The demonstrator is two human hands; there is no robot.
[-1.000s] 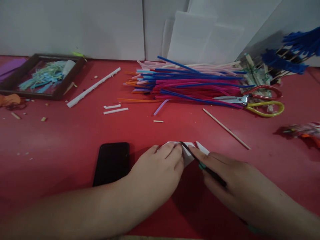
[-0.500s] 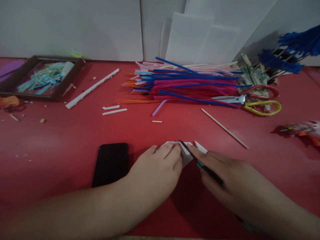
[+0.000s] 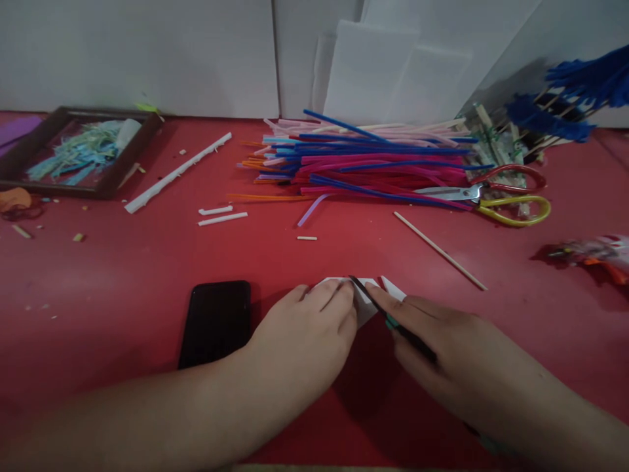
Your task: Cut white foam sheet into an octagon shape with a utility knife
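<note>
Almost nothing had changed over the last second: the whole scene sat slightly further left in the view, likely a small head movement, while the hands, paper and tool kept the same arrangement. For the work, that suggested a steady hold, with no visible advance of the dark edge across the sheet. The white paper (image 3: 366, 316) lay on the red table (image 3: 147, 282) at the near middle, largely covered by the hands, with a pale triangular corner showing beyond the right index finger; whether that corner was joined to the rest could not be told. The left hand (image 3: 307, 331) rested over the paper, its fingers bent and bunched together on the sheet; its thumb was hidden, so one could not tell whether it pinched the paper or only pressed it down. The right hand (image 3: 449, 347) was closed around a dark slim tool (image 3: 371, 298) with a green part, its index finger stretched along the tool and its tip at the paper. The tool's tip reached the far edge of the sheet, just beside the left fingers. A black smartphone (image 3: 215, 324) lay left of the left hand, and a thin wooden stick (image 3: 439, 251) lay beyond the right.
</note>
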